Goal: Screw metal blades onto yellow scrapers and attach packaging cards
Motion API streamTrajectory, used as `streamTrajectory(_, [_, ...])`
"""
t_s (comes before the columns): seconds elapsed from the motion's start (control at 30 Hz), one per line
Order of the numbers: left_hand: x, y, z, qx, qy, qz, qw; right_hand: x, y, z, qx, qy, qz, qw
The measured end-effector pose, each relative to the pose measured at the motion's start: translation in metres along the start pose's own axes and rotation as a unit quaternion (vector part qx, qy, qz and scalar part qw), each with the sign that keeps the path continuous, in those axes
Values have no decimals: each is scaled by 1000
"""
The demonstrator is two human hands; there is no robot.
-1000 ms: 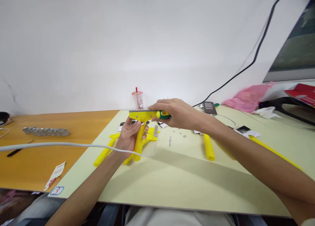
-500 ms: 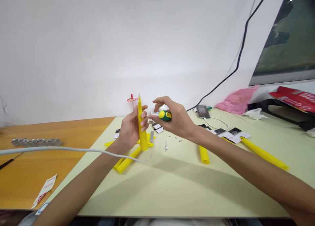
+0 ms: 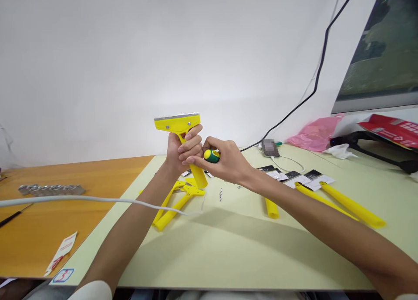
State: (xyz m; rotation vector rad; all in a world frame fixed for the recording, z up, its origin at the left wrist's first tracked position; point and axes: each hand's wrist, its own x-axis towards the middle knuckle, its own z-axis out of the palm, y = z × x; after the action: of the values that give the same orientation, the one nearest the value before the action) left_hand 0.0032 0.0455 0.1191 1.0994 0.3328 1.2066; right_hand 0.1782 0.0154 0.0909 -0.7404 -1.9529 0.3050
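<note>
My left hand (image 3: 185, 150) is wrapped round the handle of a yellow scraper (image 3: 178, 124), held up above the table. The scraper's wide head faces me, with two screws in it and a metal edge along the top. Close beside, my right hand (image 3: 228, 158) grips a screwdriver (image 3: 211, 156) with a green and yellow handle; its shaft is hidden. The right fingertips reach the scraper's handle. Below the hands lie more yellow scraper parts (image 3: 173, 210) and a small row of screws (image 3: 220, 194).
Yellow handles (image 3: 352, 203) and black-and-white cards (image 3: 315, 179) lie at the right. A phone (image 3: 271, 147) with a white cable rests near the wall. Metal pieces (image 3: 50, 190) sit on the wooden table at left. A white cable (image 3: 98, 198) crosses in front of my left forearm.
The scraper has turned from edge-on to showing its broad face with two screws. My right hand, with the screwdriver, has moved slightly left and down, closer to my left hand.
</note>
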Motion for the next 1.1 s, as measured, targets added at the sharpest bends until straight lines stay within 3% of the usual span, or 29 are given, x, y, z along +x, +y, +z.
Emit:
streamTrajectory(0.1, [-3,4,13,-5,-3,-15,1000,0,3,0,3,-12,1,1000])
streamTrajectory(0.27, [1,-5,29,19,9,33,999,-2,16,-19,-15,-21,50,998])
streamTrajectory(0.4, [8,-31,27,47,1,38,998,-9,29,-47,33,21,103,994])
streamTrajectory(0.5, [13,-52,25,46,14,18,999,-19,35,-64,70,14,146,987])
streamTrajectory(0.63, [21,-71,24,43,7,-9,999,-35,46,-78,122,7,232,965])
streamTrajectory(0.83, [31,-97,12,131,13,-58,990,-49,81,-93,209,33,281,936])
streamTrajectory(0.97, [41,-101,-12,313,-54,-116,941,-58,99,-96,209,4,318,925])
streamTrajectory(1.07, [55,-92,-47,465,-61,-83,880,-62,108,-95,233,38,325,916])
streamTrajectory(1.1, [60,-88,-61,526,-49,-71,846,-63,111,-94,247,57,324,911])
